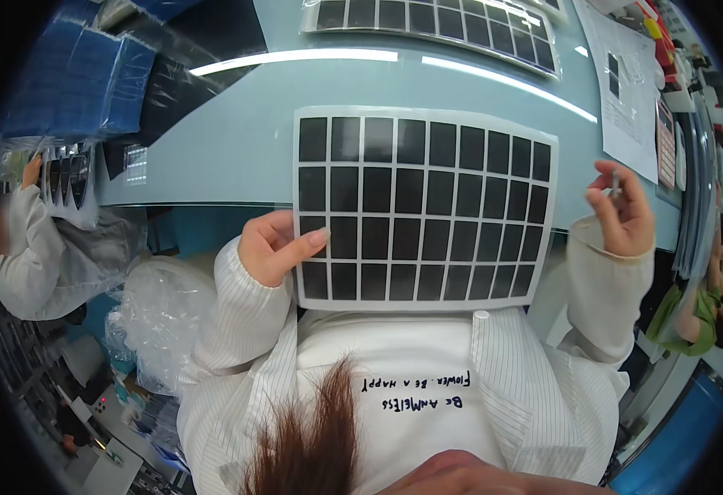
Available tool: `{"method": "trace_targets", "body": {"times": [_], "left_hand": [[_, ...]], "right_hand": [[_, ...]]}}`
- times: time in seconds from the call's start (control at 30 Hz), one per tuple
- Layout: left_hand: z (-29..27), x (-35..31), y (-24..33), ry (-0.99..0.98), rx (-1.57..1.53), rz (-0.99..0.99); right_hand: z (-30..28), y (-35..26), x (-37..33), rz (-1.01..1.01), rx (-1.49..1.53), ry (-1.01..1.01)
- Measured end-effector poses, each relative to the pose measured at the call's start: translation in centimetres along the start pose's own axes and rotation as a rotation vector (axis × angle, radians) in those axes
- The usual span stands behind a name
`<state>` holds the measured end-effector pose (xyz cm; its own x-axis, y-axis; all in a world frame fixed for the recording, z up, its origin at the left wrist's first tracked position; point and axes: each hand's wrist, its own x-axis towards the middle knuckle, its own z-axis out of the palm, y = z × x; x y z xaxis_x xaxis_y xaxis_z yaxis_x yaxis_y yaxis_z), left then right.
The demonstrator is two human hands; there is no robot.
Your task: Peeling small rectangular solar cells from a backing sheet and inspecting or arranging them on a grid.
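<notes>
A white sheet (425, 163) carrying rows of black rectangular stickers stretches in front of my body, its far part over the table and its near edge close to my shirt. My left hand (270, 249) grips its left edge, thumb on top and the other fingers under it. Off the sheet's right side, my right hand (628, 219) is raised and apart from it. A small, thin grey tool (614, 183) is pinched between thumb and fingers there; its exact kind is too small to make out.
More sheets of black rectangles (435, 23) lie at the far side of the pale blue table (237, 103). Blue wrapped packs (81, 82) stand at the far left. A printed paper (625, 91) and a pink calculator (666, 144) lie right. Another person (44, 247) sits left.
</notes>
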<state>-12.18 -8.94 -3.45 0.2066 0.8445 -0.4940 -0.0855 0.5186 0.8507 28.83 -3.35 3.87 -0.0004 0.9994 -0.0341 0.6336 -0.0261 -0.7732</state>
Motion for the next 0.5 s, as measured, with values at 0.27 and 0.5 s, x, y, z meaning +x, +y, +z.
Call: {"method": "trace_targets", "body": {"times": [0.27,0.5], "left_hand": [[0.9,0.3,0.6,0.045,0.021,-0.057],[1.7,-0.4,0.3,0.017,-0.141,-0.038]], "right_hand": [[6.7,-8.5,1.2,-0.595,-0.121,-0.346],[14.2,-9.9,1.5,-0.968,-0.233,-0.396]]}}
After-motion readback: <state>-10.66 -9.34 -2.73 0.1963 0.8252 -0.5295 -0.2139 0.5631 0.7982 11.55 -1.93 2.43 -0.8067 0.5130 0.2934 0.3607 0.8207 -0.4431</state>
